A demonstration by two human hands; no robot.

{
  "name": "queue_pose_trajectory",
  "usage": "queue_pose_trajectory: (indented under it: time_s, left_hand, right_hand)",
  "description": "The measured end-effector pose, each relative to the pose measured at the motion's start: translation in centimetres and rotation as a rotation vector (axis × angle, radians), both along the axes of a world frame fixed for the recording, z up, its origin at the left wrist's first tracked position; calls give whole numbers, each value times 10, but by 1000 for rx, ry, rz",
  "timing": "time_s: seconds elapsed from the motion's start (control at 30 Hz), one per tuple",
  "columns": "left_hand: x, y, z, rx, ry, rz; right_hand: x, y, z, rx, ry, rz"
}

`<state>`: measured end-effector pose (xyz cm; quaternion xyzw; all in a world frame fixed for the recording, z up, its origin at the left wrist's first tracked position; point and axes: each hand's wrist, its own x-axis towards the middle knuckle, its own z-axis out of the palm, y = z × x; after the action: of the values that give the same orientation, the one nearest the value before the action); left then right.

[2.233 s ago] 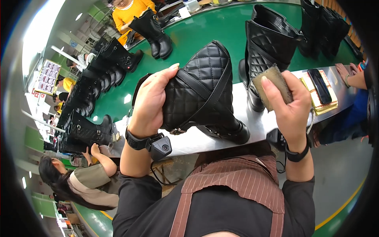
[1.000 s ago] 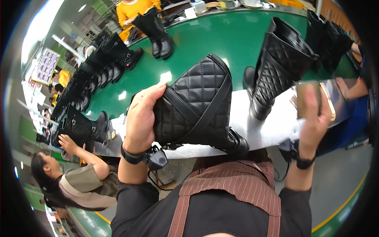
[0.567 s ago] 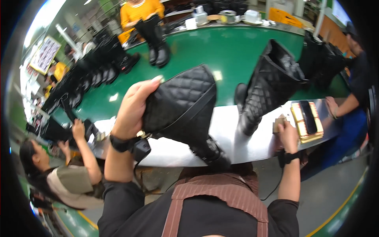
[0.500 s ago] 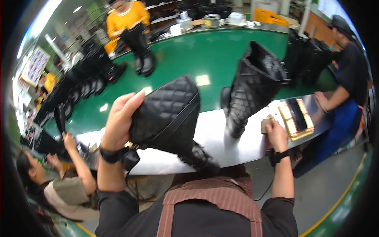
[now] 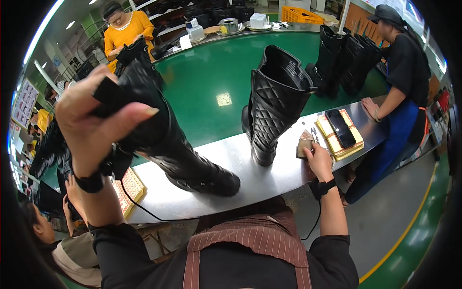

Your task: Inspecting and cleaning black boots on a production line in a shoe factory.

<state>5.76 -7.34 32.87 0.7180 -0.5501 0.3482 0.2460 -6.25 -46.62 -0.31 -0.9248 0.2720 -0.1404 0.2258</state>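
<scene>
At the left, my left hand (image 5: 89, 125) grips the top of a tall black boot (image 5: 175, 149), thumb and fingers on either side of its shaft edge. The boot leans, its toe pointing right over the metal table strip (image 5: 211, 149). A second black boot (image 5: 276, 103) with a quilted shaft stands upright near the middle, open top toward me, touched by neither hand. To its right, my right hand (image 5: 320, 161) pinches a small flat brownish square pad (image 5: 303, 149) at the table. Small pale scraps lie just beyond the pad.
A phone (image 5: 340, 128) lies on a yellow patterned stack (image 5: 353, 144) at the right; a similar stack (image 5: 129, 191) is by my left forearm. Several boots (image 5: 349, 62) stand at the far right beside a person in a cap (image 5: 404, 72). Across the green surface (image 5: 207, 86), a yellow-clad person (image 5: 127, 36) handles a boot.
My left hand has moved left and nearer, turning the boot so its shaft slants up to the left. My right hand stays on the pad. The view has shifted.
</scene>
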Motion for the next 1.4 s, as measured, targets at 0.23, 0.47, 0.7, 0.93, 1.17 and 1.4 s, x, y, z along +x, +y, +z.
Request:
queue_pose_trajectory:
  time_s: [0.23, 0.47, 0.7, 0.93, 1.17, 1.4]
  left_hand:
    - [15, -1, -2, 384, 142, -111]
    - [6, 26, -67, 242, 318, 77]
    - [-19, 58, -142, -299, 551, 124]
    - [-34, 70, -246, -303, 786, 166]
    - [-38, 49, -318, -199, 1240, 207]
    - [-36, 24, -329, -457, 1227, 320]
  right_hand:
    - [-8, 8, 14, -141, -76, 1]
    - [-7, 45, 51, 207, -286, 295]
    - [27, 86, 31, 343, -291, 497]
    - [45, 94, 10, 525, -323, 446]
    - [60, 115, 3, 562, -316, 324]
    - [41, 172, 22, 578, -291, 327]
